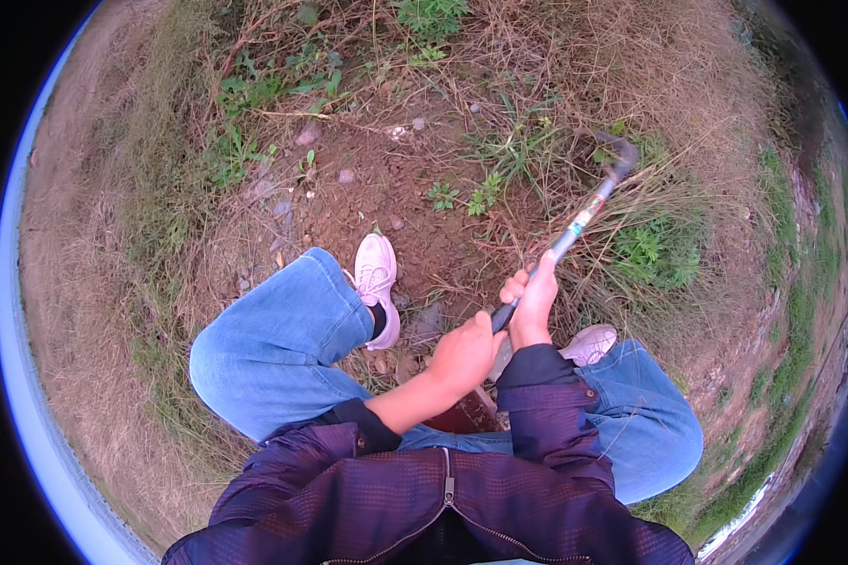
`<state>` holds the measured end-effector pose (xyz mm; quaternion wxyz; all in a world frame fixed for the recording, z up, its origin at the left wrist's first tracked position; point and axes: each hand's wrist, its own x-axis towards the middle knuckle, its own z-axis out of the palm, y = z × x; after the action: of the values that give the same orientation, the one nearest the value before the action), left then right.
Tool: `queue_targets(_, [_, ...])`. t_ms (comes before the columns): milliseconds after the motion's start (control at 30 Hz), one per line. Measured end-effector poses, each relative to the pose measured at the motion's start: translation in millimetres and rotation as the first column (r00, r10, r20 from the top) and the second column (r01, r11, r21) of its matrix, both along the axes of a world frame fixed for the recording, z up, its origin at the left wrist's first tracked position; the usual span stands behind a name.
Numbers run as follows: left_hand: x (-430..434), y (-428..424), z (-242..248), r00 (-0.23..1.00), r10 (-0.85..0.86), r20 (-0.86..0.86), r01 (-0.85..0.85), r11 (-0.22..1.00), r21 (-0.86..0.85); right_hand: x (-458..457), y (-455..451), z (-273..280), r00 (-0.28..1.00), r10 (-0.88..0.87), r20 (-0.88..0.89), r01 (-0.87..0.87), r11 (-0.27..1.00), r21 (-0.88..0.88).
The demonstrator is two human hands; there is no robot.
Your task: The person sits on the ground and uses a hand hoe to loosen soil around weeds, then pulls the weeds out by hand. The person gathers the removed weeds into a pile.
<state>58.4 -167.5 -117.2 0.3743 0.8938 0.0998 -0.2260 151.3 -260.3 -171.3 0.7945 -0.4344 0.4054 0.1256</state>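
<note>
Both my hands grip a sickle-like tool (578, 224) that slants up to the right. My left hand (463, 359) is wrapped around the dark lower end of its handle. Higher up the shaft, my right hand (535, 296) holds on just below some coloured stickers. The curved dark head (625, 157) is blurred among green and dry grass, so its exact shape and whether it touches the ground cannot be told. Bare brown soil (389, 183) with small stones lies in front of my feet.
Dry grass (650, 63) surrounds the soil patch. A leafy green weed (654, 247) grows to the right, and small seedlings (486, 194) stand in the soil. My pink left shoe (376, 272) and right shoe (590, 344) flank a flat stone (427, 321).
</note>
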Motion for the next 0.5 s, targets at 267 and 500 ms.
queue_targets(267, [-36.9,13.5,1.7,0.93,0.161,-0.329,-0.119,0.982,0.147,-34.0,45.3,-44.9,0.899,0.372,-0.23,-0.316,0.916,0.249])
queue_targets(500, [-25.1,13.7,-9.5,0.999,0.034,-0.042,-0.035,0.999,-0.003,-13.0,25.4,-5.5,0.983,0.182,0.03,-0.179,0.981,-0.077])
